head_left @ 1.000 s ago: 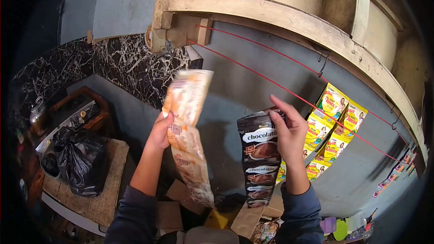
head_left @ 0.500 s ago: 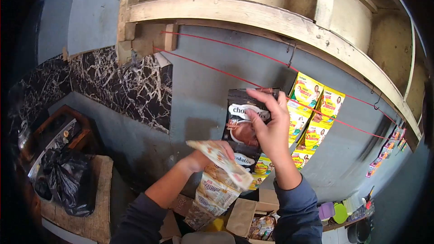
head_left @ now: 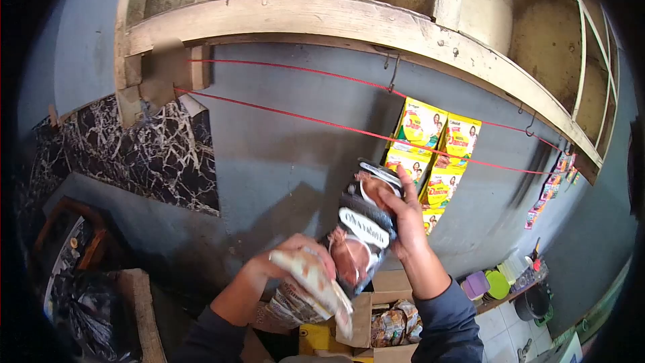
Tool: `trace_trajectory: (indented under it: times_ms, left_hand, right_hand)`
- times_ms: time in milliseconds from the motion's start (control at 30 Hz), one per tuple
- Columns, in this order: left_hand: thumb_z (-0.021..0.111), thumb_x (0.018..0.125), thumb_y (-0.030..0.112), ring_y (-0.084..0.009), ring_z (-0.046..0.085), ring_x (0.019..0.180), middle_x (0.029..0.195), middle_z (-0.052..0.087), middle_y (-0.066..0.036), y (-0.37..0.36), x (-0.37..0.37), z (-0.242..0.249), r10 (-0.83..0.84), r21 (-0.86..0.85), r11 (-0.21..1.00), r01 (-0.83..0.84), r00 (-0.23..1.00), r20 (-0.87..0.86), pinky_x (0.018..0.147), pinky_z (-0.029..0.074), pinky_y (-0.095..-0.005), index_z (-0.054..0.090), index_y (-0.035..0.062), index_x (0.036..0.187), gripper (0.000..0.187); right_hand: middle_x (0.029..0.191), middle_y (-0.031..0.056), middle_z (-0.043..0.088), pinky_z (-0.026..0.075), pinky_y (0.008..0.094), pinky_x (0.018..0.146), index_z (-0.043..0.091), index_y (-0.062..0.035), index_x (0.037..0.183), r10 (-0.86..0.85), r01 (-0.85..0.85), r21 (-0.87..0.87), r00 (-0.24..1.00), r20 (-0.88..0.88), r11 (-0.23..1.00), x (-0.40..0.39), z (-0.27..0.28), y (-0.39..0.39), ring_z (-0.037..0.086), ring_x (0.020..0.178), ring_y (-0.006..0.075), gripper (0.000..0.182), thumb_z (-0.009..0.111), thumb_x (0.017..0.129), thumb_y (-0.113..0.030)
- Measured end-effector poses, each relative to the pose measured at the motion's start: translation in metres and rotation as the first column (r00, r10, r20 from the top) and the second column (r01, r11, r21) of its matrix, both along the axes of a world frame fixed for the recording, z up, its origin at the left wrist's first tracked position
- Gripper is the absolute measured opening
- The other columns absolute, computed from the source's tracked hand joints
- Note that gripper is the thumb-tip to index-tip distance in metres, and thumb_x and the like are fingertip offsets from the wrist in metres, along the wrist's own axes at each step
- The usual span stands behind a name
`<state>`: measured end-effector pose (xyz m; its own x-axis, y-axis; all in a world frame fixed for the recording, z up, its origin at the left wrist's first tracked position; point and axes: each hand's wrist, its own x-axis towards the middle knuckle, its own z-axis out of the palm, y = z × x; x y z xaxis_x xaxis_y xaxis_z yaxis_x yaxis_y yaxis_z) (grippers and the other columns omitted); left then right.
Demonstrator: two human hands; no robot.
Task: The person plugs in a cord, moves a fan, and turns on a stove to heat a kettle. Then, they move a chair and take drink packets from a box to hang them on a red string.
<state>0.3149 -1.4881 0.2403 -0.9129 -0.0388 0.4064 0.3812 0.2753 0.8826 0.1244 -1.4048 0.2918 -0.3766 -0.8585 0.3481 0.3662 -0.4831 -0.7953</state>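
My right hand (head_left: 408, 225) is closed on the edge of a strip of dark chocolate drink sachets (head_left: 349, 255), fingers in front of and behind it. The strip hangs tilted, below the lower red string (head_left: 295, 115). In my left hand (head_left: 269, 263) is a strip of cream-coloured sachets (head_left: 302, 279), folded over the fingers and dangling beneath the hand. The left fingertips are right at the lower dark sachets. Just beyond my right hand, yellow milk sachets (head_left: 440, 191) hang in strips from the strings.
A wooden shelf (head_left: 282, 23) with metal hooks (head_left: 395, 74) runs overhead. Below my hands, an open cardboard box (head_left: 363, 323) contains packets (head_left: 396, 326). A black plastic bag (head_left: 87, 316) lies at lower left. Small colourful sachets (head_left: 547, 191) hang at right, above plastic containers (head_left: 497, 284).
The dark sachet strip has come down from the red strings, lower and tilted, with my right hand now gripping its edge. The view has shifted to the right.
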Motion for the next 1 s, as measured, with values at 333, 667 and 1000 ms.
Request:
trace_trajectory:
  times_ms: [333,667,1000]
  left_hand:
    - [0.052,0.075,-0.002,-0.0134,0.048,0.094,0.097,0.055,-0.007,0.008,-0.075,-0.05,-0.186,0.056,0.982,0.178,0.944,0.274,0.083,0.037,-0.026,0.054,0.0002,0.096,0.021]
    - [0.047,0.085,0.017,-0.0135,0.052,0.091,0.099,0.053,-0.003,0.035,-0.218,0.082,0.174,0.537,0.844,0.012,0.94,-0.294,0.08,0.043,-0.0303,0.046,0.0069,0.107,0.025]
    - [0.031,0.09,0.029,-0.0244,0.043,0.109,0.119,0.043,-0.016,0.052,-0.296,0.143,0.193,0.482,0.873,0.074,0.855,-0.481,0.094,0.033,-0.0368,0.034,-0.0024,0.119,0.043]
  right_hand:
    - [0.08,0.0085,0.059,0.043,0.0202,0.059,0.054,0.0004,0.092,-0.841,0.656,-0.527,0.442,-0.312,0.541,-0.101,0.046,0.037,0.053,0.064,0.0098,0.015,0.055,0.079,-0.004]
    - [0.098,0.0155,0.057,0.04,0.0349,0.082,0.059,-0.0047,0.094,-0.543,0.619,-0.638,-0.373,-0.752,0.458,-0.321,0.175,-0.028,0.052,0.094,0.033,0.048,0.039,0.08,-0.047]
    - [0.07,0.0179,0.059,0.045,0.0341,0.062,0.059,0.0011,0.076,-0.563,0.535,-0.419,0.134,-0.815,0.734,-0.272,0.124,0.068,0.058,0.067,0.0266,0.052,0.043,0.08,-0.048]
